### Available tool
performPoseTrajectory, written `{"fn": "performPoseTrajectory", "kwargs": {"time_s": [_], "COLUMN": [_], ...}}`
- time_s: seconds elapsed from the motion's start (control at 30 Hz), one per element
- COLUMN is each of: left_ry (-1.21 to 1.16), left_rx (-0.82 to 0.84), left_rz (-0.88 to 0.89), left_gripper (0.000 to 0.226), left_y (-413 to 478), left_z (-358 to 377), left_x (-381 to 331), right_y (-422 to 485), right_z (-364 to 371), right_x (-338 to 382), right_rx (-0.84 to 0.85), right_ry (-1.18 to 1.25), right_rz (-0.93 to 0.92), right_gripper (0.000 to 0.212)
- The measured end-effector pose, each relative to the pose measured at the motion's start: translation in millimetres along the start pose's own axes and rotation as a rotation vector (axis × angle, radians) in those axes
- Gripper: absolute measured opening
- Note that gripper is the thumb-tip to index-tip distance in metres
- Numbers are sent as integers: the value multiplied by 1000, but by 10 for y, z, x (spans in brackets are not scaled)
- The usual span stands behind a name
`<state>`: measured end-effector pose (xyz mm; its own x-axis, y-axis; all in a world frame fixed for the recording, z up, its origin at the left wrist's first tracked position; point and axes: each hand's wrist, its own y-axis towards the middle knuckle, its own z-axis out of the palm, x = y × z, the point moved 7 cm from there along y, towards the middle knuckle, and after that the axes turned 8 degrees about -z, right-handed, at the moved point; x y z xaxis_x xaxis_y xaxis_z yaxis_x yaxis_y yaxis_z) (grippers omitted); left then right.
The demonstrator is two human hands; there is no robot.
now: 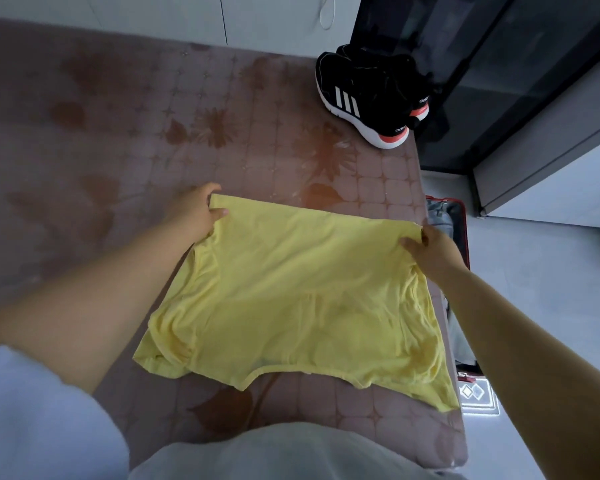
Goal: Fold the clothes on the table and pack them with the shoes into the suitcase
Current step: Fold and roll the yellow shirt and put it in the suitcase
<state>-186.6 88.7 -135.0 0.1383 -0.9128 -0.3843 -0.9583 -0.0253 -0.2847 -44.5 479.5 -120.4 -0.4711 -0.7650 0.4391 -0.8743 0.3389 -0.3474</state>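
Note:
A yellow T-shirt (291,292) lies spread on the table (118,140), which has a pink flowered cloth under clear plastic. My left hand (196,211) pinches the shirt's far left corner. My right hand (430,249) grips its far right corner at the table's right edge. A pair of black shoes (371,95) with white stripes and orange heels stands at the table's far right corner. An open red suitcase (459,244) lies on the floor to the right of the table, mostly hidden behind my right arm, with grey cloth inside.
A dark glass-fronted cabinet (499,81) stands behind the shoes at the far right. A light wall (187,19) runs along the table's far edge. Pale floor (548,271) and a small patterned mat (478,393) lie right of the table.

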Motion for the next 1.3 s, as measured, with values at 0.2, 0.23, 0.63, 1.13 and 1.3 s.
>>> {"fn": "performPoseTrajectory", "kwargs": {"time_s": [0.2,0.23,0.63,1.13,1.3], "left_ry": [38,38,229,-382,-427], "left_rx": [-209,-227,353,501,375], "left_rz": [-14,-11,696,121,-55], "left_gripper": [24,24,50,42,23], "left_y": [133,135,-1713,-1810,-1716], "left_z": [-316,-361,878,496,339], "left_x": [-149,-179,-1291,-1502,-905], "right_y": [-104,-135,-1364,-1775,-2028], "right_z": [-138,-113,481,412,900], "right_x": [60,48,-507,1047,1401], "right_rx": [-99,-90,125,-71,291], "right_ry": [206,264,-38,154,143], "right_rz": [-19,-11,242,-424,-619], "right_gripper": [48,53,82,47,70]}}
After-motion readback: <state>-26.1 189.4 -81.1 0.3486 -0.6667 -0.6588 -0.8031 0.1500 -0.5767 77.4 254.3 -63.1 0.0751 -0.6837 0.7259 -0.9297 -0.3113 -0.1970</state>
